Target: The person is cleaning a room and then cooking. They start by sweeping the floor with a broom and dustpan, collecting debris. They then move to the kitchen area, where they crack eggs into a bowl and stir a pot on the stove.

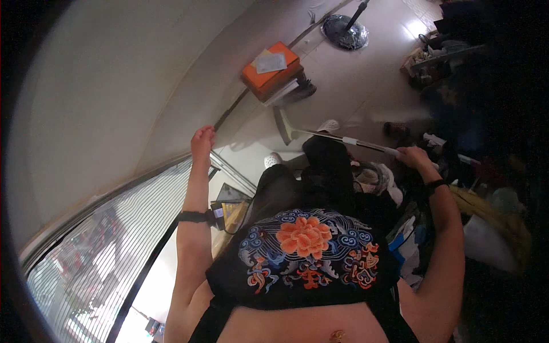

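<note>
Nearest the head camera sat the person's black top (303, 246), embroidered with a large orange flower. Beyond it, a long-handled broom (350, 141) slanted across in front of the legs, its head near the floor (366, 94) between the orange box (266, 84) and the white shoes (273, 160). The right hand (414, 157) was closed around the pole, well away from the head, probably because a grip that far along gave reach without stooping. That arm swung wide to the right, elbow out, and the wrist turned inward to meet the pole. The left hand (203, 140) stretched forward beside the wall (143, 74), its fingers bent; whether it held or touched anything could not be told, though it may have been kept there for balance. A flat packet (271, 63) rested on the orange box, perhaps simply set there off the floor.
</note>
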`<state>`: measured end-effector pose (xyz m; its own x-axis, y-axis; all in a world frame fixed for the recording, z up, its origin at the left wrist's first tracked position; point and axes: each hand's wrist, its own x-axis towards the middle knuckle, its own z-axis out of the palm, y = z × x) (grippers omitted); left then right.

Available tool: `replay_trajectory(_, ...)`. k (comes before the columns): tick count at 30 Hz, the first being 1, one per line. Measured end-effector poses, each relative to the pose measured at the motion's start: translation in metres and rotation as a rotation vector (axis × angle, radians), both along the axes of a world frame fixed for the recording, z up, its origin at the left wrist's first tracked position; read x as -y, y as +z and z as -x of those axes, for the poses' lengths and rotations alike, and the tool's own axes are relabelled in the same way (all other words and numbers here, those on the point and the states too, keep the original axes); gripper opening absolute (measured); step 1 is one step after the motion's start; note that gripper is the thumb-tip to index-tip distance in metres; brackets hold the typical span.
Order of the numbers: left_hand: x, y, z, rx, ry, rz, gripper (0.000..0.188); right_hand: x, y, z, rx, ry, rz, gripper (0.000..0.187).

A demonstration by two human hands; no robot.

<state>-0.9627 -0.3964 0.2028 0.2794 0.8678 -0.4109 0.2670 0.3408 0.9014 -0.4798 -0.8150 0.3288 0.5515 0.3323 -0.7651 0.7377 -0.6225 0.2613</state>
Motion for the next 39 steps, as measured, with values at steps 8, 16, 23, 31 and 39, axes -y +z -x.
replay_trajectory(8, -0.009, -0.026, 0.037, -0.025, 0.077, -0.062, 0.029, 0.002, 0.048, -0.063, 0.215, 0.276, 0.042, 0.037)
replay_trajectory(16, 0.098, -0.019, -0.028, -0.087, 0.283, 0.107, 0.025, -0.06, 0.041, -0.258, 0.272, 0.597, -0.102, 0.026)
replay_trajectory(23, 0.138, 0.039, -0.071, -0.351, 0.083, -0.069, 0.028, -0.089, 0.097, -0.264, 0.264, 0.592, -0.095, 0.028)
replay_trajectory(31, 0.118, 0.02, -0.113, -0.236, 0.142, 0.055, 0.027, -0.115, 0.089, -0.276, 0.219, 0.707, -0.243, 0.035)
replay_trajectory(39, 0.084, 0.03, -0.176, -0.212, -0.019, -0.007, 0.022, -0.183, 0.016, -0.233, 0.205, 0.657, -0.458, 0.035)
